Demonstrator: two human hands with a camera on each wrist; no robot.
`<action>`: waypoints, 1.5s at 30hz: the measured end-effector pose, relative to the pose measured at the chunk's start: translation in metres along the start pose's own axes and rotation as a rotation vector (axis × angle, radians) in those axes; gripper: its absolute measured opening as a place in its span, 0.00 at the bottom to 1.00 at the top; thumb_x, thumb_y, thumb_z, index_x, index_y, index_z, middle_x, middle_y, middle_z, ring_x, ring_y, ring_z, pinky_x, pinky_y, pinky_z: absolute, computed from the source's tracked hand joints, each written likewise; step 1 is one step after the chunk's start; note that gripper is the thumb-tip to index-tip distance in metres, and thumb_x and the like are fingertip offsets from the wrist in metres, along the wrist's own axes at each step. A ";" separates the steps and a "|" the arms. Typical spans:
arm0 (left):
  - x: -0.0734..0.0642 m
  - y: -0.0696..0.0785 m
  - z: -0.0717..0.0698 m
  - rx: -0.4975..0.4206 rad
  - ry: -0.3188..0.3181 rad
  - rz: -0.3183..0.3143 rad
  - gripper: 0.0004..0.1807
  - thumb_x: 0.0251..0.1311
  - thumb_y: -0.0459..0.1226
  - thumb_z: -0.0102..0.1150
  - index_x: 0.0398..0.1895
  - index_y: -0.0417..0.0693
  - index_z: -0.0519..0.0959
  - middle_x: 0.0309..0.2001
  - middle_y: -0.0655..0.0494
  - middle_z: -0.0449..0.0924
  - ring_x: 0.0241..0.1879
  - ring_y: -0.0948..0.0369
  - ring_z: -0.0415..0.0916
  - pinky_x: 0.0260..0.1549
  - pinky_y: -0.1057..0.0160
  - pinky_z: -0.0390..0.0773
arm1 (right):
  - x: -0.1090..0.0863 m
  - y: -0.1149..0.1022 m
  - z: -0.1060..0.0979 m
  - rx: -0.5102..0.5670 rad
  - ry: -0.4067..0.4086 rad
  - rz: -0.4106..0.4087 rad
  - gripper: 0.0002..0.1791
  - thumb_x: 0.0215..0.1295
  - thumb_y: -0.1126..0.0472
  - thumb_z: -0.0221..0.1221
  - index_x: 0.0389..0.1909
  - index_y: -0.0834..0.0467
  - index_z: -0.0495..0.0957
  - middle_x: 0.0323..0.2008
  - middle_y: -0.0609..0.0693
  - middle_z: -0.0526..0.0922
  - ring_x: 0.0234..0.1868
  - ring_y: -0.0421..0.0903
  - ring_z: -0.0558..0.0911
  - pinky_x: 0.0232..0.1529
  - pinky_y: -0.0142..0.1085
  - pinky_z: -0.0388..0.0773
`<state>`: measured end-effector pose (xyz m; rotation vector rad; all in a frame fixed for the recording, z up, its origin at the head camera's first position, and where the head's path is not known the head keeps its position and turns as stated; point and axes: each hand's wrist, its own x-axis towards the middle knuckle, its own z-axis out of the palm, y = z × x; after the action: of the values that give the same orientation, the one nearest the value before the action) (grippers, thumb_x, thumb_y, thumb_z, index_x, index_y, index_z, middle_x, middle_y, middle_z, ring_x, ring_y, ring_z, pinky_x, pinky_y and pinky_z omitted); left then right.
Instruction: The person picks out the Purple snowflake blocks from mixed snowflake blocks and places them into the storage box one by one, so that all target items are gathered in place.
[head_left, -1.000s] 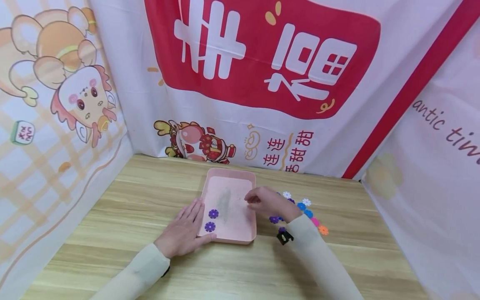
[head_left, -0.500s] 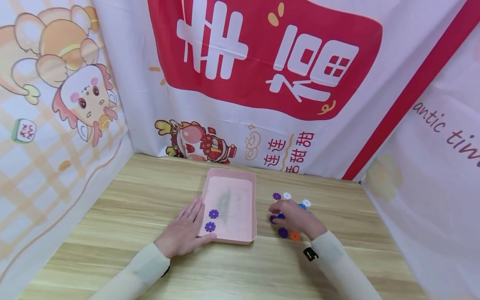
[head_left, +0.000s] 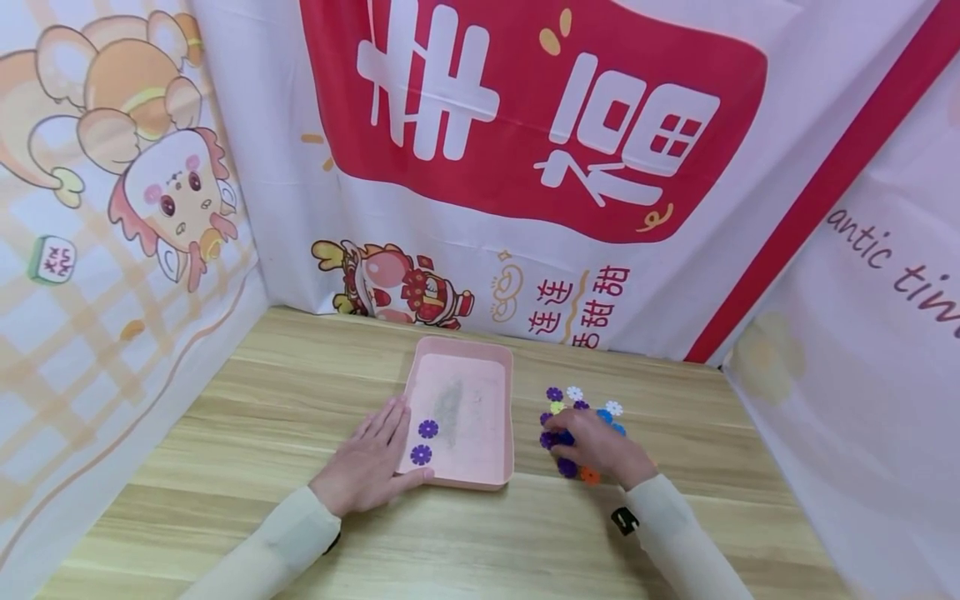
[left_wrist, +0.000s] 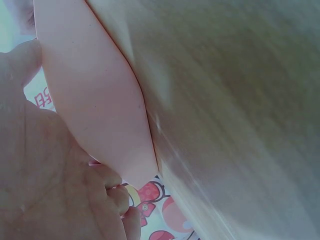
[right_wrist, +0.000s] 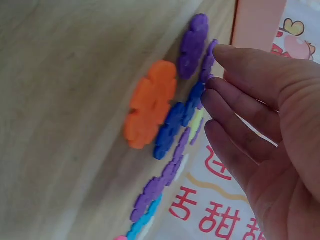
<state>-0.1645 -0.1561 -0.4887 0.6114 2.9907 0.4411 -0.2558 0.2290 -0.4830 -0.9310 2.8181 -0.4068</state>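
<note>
Inside one pink tray (head_left: 483, 425) lie two purple flower discs (head_left: 428, 429).

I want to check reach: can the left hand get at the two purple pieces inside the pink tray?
Probably yes: the left hand touches the pink tray, close to both purple pieces there, and nothing covers them.
</note>
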 end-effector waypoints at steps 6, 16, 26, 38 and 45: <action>0.000 0.000 -0.001 -0.006 -0.009 -0.007 0.57 0.73 0.68 0.49 0.83 0.30 0.50 0.86 0.34 0.42 0.86 0.39 0.42 0.83 0.36 0.50 | 0.003 0.004 0.004 -0.006 -0.002 0.013 0.16 0.67 0.59 0.72 0.55 0.56 0.87 0.51 0.48 0.90 0.50 0.44 0.88 0.53 0.41 0.89; 0.001 0.001 -0.004 -0.001 -0.004 -0.010 0.57 0.73 0.67 0.50 0.83 0.30 0.50 0.85 0.34 0.43 0.86 0.39 0.43 0.83 0.36 0.51 | 0.019 0.008 -0.007 0.073 -0.077 0.017 0.12 0.65 0.61 0.74 0.48 0.55 0.88 0.44 0.47 0.89 0.45 0.41 0.85 0.52 0.43 0.89; -0.001 0.003 -0.003 -0.004 0.009 0.002 0.57 0.73 0.67 0.50 0.83 0.29 0.50 0.85 0.34 0.42 0.85 0.38 0.43 0.83 0.37 0.52 | 0.037 0.010 -0.017 0.113 -0.199 0.116 0.13 0.62 0.61 0.76 0.47 0.53 0.88 0.39 0.44 0.89 0.41 0.39 0.85 0.51 0.40 0.88; -0.001 0.003 -0.003 0.002 -0.004 -0.009 0.57 0.72 0.68 0.50 0.83 0.30 0.50 0.86 0.36 0.41 0.86 0.39 0.43 0.83 0.38 0.51 | 0.036 0.011 -0.017 0.171 -0.214 0.145 0.13 0.60 0.61 0.77 0.45 0.52 0.87 0.38 0.42 0.87 0.41 0.39 0.83 0.51 0.40 0.87; -0.001 0.002 -0.001 0.014 0.003 -0.004 0.57 0.73 0.68 0.49 0.83 0.30 0.50 0.86 0.35 0.42 0.86 0.39 0.43 0.83 0.38 0.52 | 0.037 0.014 -0.016 0.158 -0.211 0.115 0.10 0.60 0.61 0.77 0.40 0.48 0.88 0.35 0.40 0.87 0.38 0.38 0.82 0.45 0.36 0.86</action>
<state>-0.1631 -0.1547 -0.4875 0.6068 2.9996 0.4207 -0.2961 0.2208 -0.4741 -0.7294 2.5897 -0.4773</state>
